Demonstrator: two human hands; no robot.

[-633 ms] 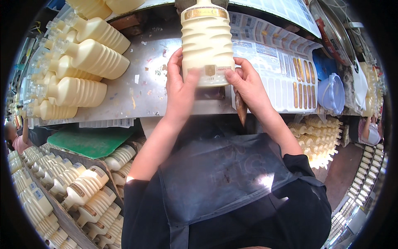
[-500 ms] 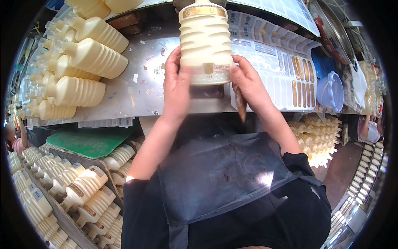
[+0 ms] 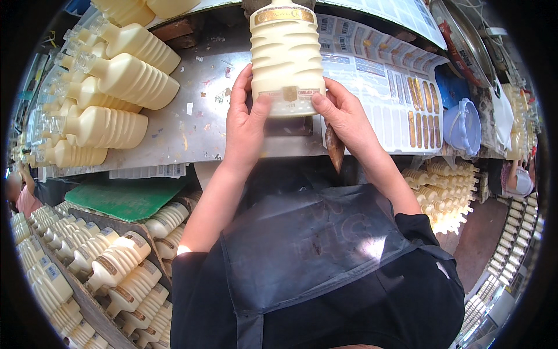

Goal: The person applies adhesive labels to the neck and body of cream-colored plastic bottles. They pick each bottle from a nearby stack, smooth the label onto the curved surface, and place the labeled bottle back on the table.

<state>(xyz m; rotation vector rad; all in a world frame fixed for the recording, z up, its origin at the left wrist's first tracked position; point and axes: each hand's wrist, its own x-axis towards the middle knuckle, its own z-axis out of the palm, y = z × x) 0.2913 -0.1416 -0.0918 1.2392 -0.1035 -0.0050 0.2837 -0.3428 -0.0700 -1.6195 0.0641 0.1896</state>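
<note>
Between my two hands lies a cream-coloured ribbed bottle (image 3: 286, 58), its base toward me and its neck running off the top edge. A gold label (image 3: 283, 15) sits near its shoulder and a clear label with a gold crest (image 3: 290, 94) near its base. My left hand (image 3: 244, 119) is closed around the bottle's left side, thumb on the lower label's left end. My right hand (image 3: 349, 116) grips the other side, thumb on that label's right end. A brown pointed stick-like tool (image 3: 335, 150) juts down from under my right palm.
Unlabelled cream bottles (image 3: 125, 75) are stacked at the left of the metal table (image 3: 197, 131). Label sheets (image 3: 378, 104) lie on the right, beside a light blue bucket (image 3: 463, 128). Crated bottles (image 3: 122, 262) stand lower left near a green board (image 3: 125, 198); more bottles (image 3: 447, 195) stand lower right.
Both thumbs have moved onto the ends of the lower label; the left one was blurred before. The bottle has shifted very slightly up and left. The brown tool has swung slightly left.
</note>
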